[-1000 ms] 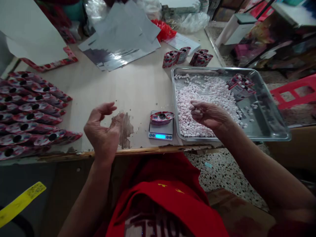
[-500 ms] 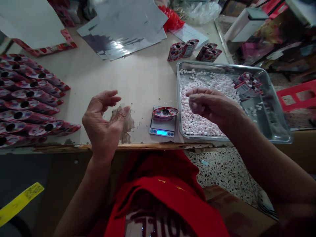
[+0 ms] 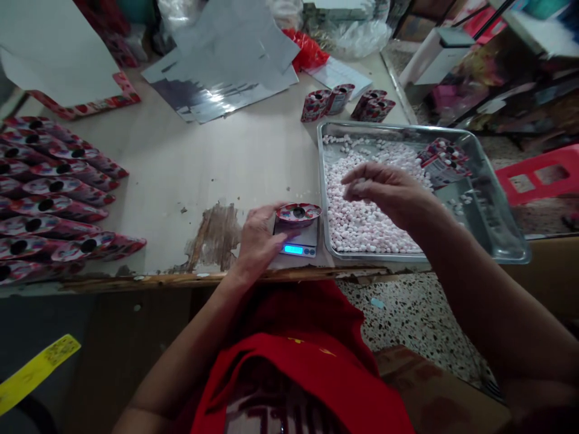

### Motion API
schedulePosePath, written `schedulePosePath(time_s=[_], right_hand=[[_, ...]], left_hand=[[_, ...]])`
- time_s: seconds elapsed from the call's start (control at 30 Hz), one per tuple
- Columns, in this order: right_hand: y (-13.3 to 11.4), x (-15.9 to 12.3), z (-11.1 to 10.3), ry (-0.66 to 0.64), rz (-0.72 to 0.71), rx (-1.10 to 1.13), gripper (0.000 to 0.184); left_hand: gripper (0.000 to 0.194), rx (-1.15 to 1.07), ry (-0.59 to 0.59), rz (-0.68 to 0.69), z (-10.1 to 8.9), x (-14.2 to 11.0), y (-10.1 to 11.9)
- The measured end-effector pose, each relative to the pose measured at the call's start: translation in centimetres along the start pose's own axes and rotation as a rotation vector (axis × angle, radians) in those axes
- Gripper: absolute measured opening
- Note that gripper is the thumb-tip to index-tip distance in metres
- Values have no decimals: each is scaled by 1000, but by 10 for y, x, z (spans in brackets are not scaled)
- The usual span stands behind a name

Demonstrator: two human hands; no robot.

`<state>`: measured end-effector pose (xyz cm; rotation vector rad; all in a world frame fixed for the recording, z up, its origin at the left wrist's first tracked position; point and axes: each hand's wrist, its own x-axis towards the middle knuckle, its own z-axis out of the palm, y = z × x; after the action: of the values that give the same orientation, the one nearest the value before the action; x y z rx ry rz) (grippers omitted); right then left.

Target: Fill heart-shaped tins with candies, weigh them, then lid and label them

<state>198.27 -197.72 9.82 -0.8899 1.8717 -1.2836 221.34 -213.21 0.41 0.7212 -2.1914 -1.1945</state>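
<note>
A small printed packet [image 3: 298, 213] with a dark round opening in its top stands on a pocket scale [image 3: 309, 240] with a lit blue display. My left hand [image 3: 257, 238] is at the scale's left side, thumb and fingers apart around the packet's left end; whether they touch it is unclear. Over the metal tray [image 3: 322, 181] hangs my right hand [image 3: 384, 190], its fingertips pinched together; what lies between them, if anything, cannot be made out. Small pale pink-white pellets [image 3: 362, 226] cover much of the tray beneath it.
Rows of similar packets [image 3: 54, 205] stand at the left. Several more packets [image 3: 316, 105] are behind the tray, and some lie inside its right part [image 3: 446, 163]. Silvery sheets [image 3: 230, 78] lie at the back. A red plastic piece [image 3: 543, 181] is at the right.
My left hand has moved right, from the bare table to the scale and packet. My right hand stays pinched over the tray. The view has shifted slightly.
</note>
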Motion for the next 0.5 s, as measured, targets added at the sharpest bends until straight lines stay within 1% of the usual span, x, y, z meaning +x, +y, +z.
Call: schedulePosePath(time_s=[0.07, 0.1, 0.13, 0.2, 0.23, 0.3, 0.33, 0.37, 0.4, 0.43, 0.5], right_hand=[[15, -5, -1, 70, -62, -132, 29], [22, -8, 3, 126, -75, -119, 33], [28, -10, 9, 188, -70, -36, 35], [37, -13, 26, 280, 12, 293, 27], [39, -13, 36, 295, 81, 497, 23], [39, -11, 53, 295, 221, 885, 29], [36, -10, 60, 287, 279, 1040, 34], [34, -9, 64, 280, 321, 1166, 37], [31, -9, 67, 277, 352, 1261, 37], [28, -9, 68, 279, 374, 1328, 37], [25, -12, 66, 284, 398, 1393, 33]], left_hand=[[38, -39, -26, 97, 10, 10, 1], [32, -29, -12, 172, 13, 16, 4], [29, 6, 14, 263, 14, 22, 10], [27, 123, 59, 469, 13, 36, 22], [27, 185, 69, 570, 13, 42, 29], [29, 276, 72, 753, 15, 52, 38], [29, 294, 73, 815, 17, 56, 40], [28, 297, 82, 845, 21, 59, 40], [26, 291, 97, 841, 26, 61, 40], [25, 281, 114, 808, 30, 62, 38], [22, 253, 134, 703, 40, 60, 34]])
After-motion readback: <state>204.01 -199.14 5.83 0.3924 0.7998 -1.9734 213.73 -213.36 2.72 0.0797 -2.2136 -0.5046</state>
